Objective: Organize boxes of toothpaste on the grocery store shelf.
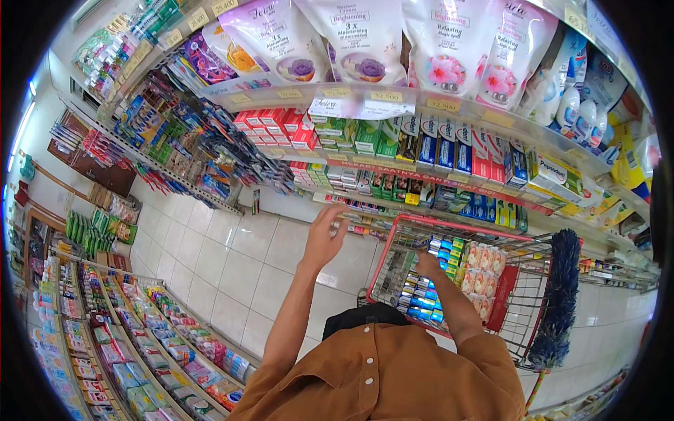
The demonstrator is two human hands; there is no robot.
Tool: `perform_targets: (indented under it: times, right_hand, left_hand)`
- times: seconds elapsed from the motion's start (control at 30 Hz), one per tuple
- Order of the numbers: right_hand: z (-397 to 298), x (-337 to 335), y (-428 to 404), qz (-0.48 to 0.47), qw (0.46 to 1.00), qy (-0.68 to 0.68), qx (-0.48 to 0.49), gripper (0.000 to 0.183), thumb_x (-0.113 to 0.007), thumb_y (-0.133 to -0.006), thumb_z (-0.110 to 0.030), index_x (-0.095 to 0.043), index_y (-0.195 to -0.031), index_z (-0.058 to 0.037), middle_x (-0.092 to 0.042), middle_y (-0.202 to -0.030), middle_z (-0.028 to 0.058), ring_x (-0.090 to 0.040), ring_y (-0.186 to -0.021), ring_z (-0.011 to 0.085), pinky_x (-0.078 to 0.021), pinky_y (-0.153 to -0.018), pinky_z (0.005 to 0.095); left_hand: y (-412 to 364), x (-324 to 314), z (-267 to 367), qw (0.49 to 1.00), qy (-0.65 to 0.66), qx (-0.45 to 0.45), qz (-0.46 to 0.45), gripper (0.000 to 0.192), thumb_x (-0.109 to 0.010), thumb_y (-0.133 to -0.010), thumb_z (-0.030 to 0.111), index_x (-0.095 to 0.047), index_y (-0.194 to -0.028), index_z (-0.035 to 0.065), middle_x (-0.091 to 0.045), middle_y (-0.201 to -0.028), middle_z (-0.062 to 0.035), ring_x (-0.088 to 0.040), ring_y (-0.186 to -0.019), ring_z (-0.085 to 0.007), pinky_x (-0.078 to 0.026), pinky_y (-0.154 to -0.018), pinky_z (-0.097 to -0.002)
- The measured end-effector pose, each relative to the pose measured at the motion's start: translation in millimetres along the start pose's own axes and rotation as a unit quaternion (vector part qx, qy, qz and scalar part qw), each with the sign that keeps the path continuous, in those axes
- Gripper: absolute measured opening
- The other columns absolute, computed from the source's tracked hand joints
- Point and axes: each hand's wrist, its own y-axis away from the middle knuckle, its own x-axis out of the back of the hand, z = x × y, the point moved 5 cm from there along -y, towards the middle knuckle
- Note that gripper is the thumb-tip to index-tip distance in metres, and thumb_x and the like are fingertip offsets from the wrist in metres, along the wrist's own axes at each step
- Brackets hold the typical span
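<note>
My left hand (325, 237) is raised over the tiled floor, just in front of the lowest shelf. Its thumb stands apart from the fingers and nothing shows in it. Inside a wire shopping cart (390, 223) with a red rim, my right hand (428, 264) reaches down among stacked small boxes; its fingertips are hard to make out, and I cannot tell whether it grips one. Blue and silver boxes (421, 301) lie on the near side, blue, yellow and green ones (446, 251) beyond it. Beside them are rows of clear-wrapped packs (480, 268).
Toothpaste boxes (446, 142) line the shelf ahead, below shower cream pouches (368, 44). A dark blue duster (557, 300) leans at the cart's right end. Toothbrush packs (247, 144) hang at left. Another stocked shelf (158, 337) stands behind at left, across the tiled floor (231, 263).
</note>
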Motion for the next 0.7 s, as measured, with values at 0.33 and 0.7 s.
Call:
perform_targets:
  times: [0.33, 0.7]
  right_hand:
    - [22, -29, -53, -0.026, 0.998, 0.012, -0.059, 0.045, -0.06, -0.077, -0.025, -0.061, -0.116, -0.0031, -0.063, -0.115, 0.0244, -0.061, -0.11, 0.0386, -0.0487, -0.094, 0.0472]
    - [8, -30, -54, -0.064, 0.993, 0.066, -0.069, 0.033, -0.055, -0.081, -0.021, -0.069, -0.103, -0.0001, -0.064, -0.112, 0.0249, -0.063, -0.105, 0.0386, -0.0514, -0.091, 0.0469]
  left_hand:
    - [-126, -41, 43, 0.971, -0.227, -0.05, -0.063, 0.064, -0.068, -0.081, 0.018, -0.038, -0.137, 0.0087, -0.035, -0.146, -0.019, -0.061, -0.101, -0.0383, -0.052, -0.084, -0.0464]
    - [-143, -51, 18, 0.939, -0.336, -0.053, -0.059, 0.071, -0.065, -0.076, 0.011, -0.033, -0.14, 0.0115, -0.031, -0.152, -0.0116, -0.064, -0.093, -0.0413, -0.054, -0.074, -0.0491]
